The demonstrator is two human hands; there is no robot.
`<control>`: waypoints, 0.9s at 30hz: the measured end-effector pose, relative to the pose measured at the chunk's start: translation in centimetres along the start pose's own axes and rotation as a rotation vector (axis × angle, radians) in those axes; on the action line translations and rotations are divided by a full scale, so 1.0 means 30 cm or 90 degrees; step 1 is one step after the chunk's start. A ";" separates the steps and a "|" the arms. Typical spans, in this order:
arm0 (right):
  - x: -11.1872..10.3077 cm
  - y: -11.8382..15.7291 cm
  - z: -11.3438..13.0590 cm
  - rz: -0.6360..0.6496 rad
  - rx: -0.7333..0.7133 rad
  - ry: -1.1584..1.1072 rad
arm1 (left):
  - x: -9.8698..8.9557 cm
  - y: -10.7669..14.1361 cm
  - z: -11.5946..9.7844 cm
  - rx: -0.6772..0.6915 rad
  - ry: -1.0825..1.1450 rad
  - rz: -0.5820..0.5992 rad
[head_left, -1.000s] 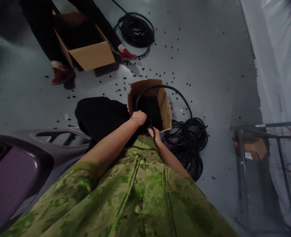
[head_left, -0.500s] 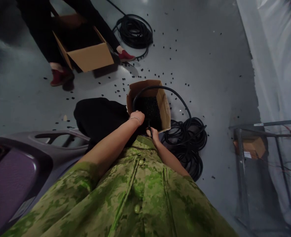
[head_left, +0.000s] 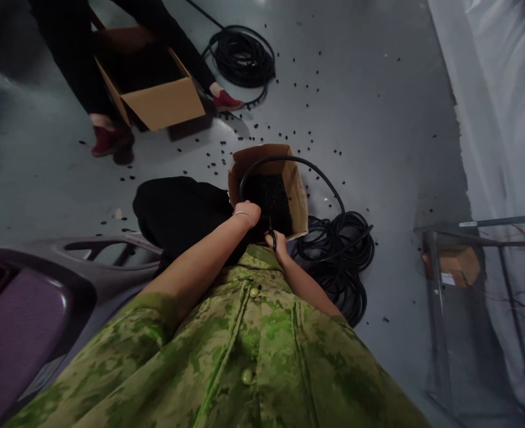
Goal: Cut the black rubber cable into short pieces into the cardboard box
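A thick black hose [head_left: 304, 159] arches over an open cardboard box [head_left: 298, 196] full of small black pieces [head_left: 271, 196]. Its near end runs into my left hand [head_left: 247, 212], whose fingers are closed around it above the box's left side. My right hand [head_left: 279, 242] is closed on a slim black-handled tool [head_left: 272, 230] by the near edge of the box; its tip points toward the hose end, and its exact kind is too small and dark to tell. The hose's other part joins a tangled coil [head_left: 333, 244] on the floor to the right.
Several small black pieces [head_left: 255, 126] are scattered over the grey floor. A person in red shoes [head_left: 227, 101] sits ahead with a larger cardboard box [head_left: 164, 104] and a hose coil [head_left: 243, 56]. A purple-grey chair [head_left: 25, 321] stands left, a metal frame [head_left: 438, 285] right.
My right hand and its tool have shifted very slightly. My left hand stays on the hose, and the boxes and coils look the same.
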State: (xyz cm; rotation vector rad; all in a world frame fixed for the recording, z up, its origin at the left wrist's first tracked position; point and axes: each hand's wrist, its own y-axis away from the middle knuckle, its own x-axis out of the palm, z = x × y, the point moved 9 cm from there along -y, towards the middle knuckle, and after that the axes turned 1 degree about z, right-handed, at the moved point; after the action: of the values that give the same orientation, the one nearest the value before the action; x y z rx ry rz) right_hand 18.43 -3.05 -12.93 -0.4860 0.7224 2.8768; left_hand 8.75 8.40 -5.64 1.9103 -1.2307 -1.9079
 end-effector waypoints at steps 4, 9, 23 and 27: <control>-0.006 0.013 0.007 0.009 0.029 -0.049 | -0.005 0.000 0.015 -0.042 -0.047 -0.006; 0.009 0.021 -0.024 0.030 0.098 -0.145 | -0.018 0.013 0.006 -0.038 -0.060 -0.008; -0.038 0.041 0.025 0.060 0.031 -0.077 | -0.066 0.054 -0.041 0.020 -0.068 -0.039; -0.022 0.027 0.024 0.065 0.042 -0.080 | -0.063 0.053 -0.051 0.034 -0.076 -0.052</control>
State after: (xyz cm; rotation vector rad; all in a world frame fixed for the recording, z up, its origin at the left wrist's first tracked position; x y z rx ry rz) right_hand 18.69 -3.45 -11.74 -0.2650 0.8403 2.9342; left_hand 9.75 7.95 -2.94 1.9259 -1.2662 -2.0783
